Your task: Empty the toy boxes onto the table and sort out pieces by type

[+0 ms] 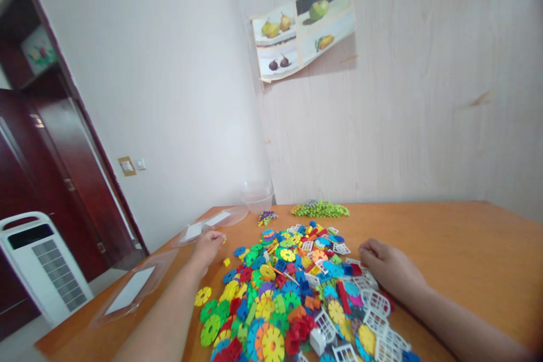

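A large heap of plastic building pieces in many colours, with notched discs, blocks and white window frames, covers the middle of the table. Left of the heap, my left hand is closed in a pinch, with a small yellow piece showing at its fingertips. Another small yellow block lies on the table just below that hand. On the heap's right edge, beside the white window frames, my right hand rests with its fingers curled in. Whatever those fingers may hold is hidden.
Behind the heap are a pile of lime-green pieces and a smaller purple and yellow pile. A clear plastic tub stands by the wall. Clear lids with white labels lie along the left edge of the wooden table.
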### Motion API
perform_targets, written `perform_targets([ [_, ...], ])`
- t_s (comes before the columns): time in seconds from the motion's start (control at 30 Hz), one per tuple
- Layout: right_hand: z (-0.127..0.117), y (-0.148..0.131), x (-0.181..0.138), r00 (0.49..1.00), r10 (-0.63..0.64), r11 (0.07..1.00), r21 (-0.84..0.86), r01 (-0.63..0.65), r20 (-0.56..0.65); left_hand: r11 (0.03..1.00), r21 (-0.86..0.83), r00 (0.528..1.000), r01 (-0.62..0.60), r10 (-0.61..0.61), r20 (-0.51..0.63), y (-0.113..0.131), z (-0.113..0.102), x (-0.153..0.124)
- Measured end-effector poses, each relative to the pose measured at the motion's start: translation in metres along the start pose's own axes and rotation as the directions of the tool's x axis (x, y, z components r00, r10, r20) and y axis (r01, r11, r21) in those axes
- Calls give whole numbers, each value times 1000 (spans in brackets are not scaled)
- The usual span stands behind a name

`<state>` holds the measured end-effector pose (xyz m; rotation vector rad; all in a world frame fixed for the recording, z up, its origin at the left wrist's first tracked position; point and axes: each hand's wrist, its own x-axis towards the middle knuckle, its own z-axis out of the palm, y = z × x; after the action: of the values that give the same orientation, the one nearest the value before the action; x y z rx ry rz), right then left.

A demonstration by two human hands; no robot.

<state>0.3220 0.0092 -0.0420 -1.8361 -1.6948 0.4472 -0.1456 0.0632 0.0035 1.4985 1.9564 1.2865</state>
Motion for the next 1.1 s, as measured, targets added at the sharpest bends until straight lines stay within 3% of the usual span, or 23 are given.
perform_targets([
  [0.2, -1, 1, -1, 1000, -12, 1000, 10, 11, 7, 998, 62, 998, -13, 18, -67, -37, 13, 7],
  [0.43, -1, 3, -2, 1000, 1, 1000, -1, -1, 21, 992, 120, 997, -26, 35, -68, -47, 16, 18],
  [0.8, -3, 3, -4, 1000, -14, 1000, -1, 14, 22, 986, 160, 995, -49, 63, -82, -35, 8, 6],
  [1.1, -4, 3, -3, 999, -18, 1000, -2, 18, 29, 991, 97, 988, -94, 81, 130, -18, 15, -7],
])
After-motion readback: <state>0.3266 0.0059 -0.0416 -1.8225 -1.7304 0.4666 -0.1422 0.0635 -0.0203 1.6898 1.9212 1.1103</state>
